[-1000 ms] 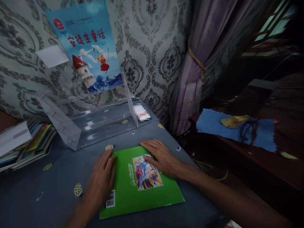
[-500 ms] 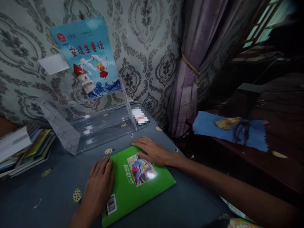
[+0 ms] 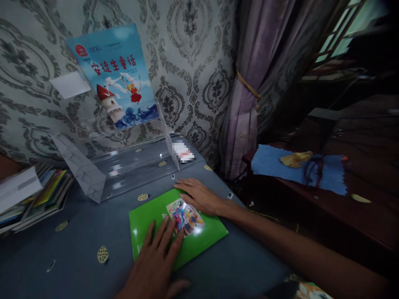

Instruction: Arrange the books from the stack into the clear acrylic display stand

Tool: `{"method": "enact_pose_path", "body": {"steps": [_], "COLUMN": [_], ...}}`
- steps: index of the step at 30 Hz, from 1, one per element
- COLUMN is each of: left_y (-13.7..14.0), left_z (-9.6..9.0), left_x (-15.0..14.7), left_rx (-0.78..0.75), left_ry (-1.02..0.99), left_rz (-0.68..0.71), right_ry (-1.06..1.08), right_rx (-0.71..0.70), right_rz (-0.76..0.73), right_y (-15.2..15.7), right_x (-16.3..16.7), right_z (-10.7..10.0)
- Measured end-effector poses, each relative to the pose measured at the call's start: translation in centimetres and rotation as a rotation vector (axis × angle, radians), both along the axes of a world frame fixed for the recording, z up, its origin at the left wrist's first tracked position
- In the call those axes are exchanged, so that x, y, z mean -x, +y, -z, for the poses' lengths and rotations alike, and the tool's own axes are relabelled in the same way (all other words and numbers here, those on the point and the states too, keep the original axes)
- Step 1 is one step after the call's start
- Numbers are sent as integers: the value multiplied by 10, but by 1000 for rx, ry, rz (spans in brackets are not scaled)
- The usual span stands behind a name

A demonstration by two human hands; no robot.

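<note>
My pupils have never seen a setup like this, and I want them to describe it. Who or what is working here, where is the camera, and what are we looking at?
There is no machine, just a person's two bare hands. The camera is worn on the head, looking forward and down. On the cloth-covered table lies a green book. The left hand spreads its fingers over the cover; the right hand rests at the far edge. Neither grips the book. Beyond are a clear stand with an upright blue book, and, at left, a book pile.
</note>
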State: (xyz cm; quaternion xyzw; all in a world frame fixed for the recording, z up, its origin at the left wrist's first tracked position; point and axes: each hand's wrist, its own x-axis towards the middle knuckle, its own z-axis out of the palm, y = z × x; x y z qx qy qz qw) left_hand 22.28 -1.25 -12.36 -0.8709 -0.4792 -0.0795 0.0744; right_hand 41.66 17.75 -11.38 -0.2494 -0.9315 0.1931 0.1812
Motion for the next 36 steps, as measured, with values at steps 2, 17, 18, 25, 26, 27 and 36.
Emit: {"method": "enact_pose_path", "body": {"steps": [2,17,18,25,26,27,36], "left_y": [0,19,22,34,34,34,34], "left_z": [-1,-35,-36,-21,-18,-16,-14], "left_x": [1,63,59,34,33,33,36], "left_rx": [4,126,119,1,-8,-9,-29], "left_ry": [27,-162,-210,-357,-364,-372,-379], "left_rz": [3,-60,-65,-124,-118,-110,-117], "right_ry": [12,57,38,102,91,65,-29], "right_rx": [-7,-164,-170,-94,-56,-10,143], "right_rz": [39,265,267,89,9,-64,-197], "right_y": [-4,-120,-117,-78,-75,-72,-45], "right_x": [-1,-82,-81,-7,11,27,68], "right_z": [0,1,-3,-33,-35,-36,-20]}}
